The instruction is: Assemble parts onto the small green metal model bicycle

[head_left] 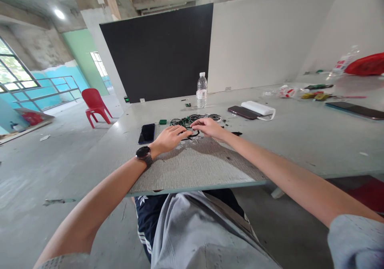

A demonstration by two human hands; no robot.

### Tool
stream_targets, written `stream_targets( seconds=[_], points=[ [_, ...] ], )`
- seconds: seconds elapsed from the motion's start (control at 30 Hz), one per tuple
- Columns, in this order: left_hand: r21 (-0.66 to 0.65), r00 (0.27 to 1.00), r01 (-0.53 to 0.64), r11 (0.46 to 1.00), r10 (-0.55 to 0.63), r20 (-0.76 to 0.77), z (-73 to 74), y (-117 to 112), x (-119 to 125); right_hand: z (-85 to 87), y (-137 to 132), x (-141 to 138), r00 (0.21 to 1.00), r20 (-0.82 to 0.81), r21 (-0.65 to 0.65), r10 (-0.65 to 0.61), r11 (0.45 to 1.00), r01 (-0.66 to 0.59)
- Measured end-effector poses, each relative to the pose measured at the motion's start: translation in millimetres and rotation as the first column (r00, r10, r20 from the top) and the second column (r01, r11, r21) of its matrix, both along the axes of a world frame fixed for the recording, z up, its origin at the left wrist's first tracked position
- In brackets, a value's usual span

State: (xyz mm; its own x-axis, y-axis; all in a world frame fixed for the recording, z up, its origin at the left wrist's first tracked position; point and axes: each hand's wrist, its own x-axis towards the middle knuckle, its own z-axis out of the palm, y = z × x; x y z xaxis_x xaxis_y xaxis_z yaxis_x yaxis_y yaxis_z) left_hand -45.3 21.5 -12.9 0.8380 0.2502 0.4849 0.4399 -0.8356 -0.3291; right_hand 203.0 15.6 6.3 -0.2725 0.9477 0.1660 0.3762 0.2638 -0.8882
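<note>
Small spoked wheels (215,117), mixed with green and dark parts, are seen at mid-frame on the grey table (288,141), just beyond both hands. Left hand (168,137) is laid low left of centre, fingers extended toward the right; right hand (211,128) is brought in opposite, fingertips drawn close together. What is gripped by either, if anything, cannot be told. A dark phone (147,133) is set left of centre; a clear bottle (202,92) is stood upright beyond the wheels.
</note>
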Motion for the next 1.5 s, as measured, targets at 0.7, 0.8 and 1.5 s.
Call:
stream_targets(
  seconds=[0.7, 0.8, 1.5],
  points=[
    [0.041, 0.998, 0.028, 0.999, -0.026, -0.048, 3.6, -2.5, 1.0, -4.7, -0.5, 0.7, 0.995, -0.058, -0.125, 0.086, 0.988, -0.092],
    [0.039, 0.999, 0.025, 0.999, -0.023, -0.046, 2.7, -1.9, 0.9, -3.4, -0.9, 1.5, 0.993, -0.007, -0.109, 0.115, 0.987, -0.115],
    [0.021, 0.995, 0.099, 0.995, -0.099, -0.001, 0.3, -1.1, 2.5, -5.8, 8.4, 13.9, 0.968, 0.113, -0.225, 0.222, 0.955, -0.192]
  ],
)
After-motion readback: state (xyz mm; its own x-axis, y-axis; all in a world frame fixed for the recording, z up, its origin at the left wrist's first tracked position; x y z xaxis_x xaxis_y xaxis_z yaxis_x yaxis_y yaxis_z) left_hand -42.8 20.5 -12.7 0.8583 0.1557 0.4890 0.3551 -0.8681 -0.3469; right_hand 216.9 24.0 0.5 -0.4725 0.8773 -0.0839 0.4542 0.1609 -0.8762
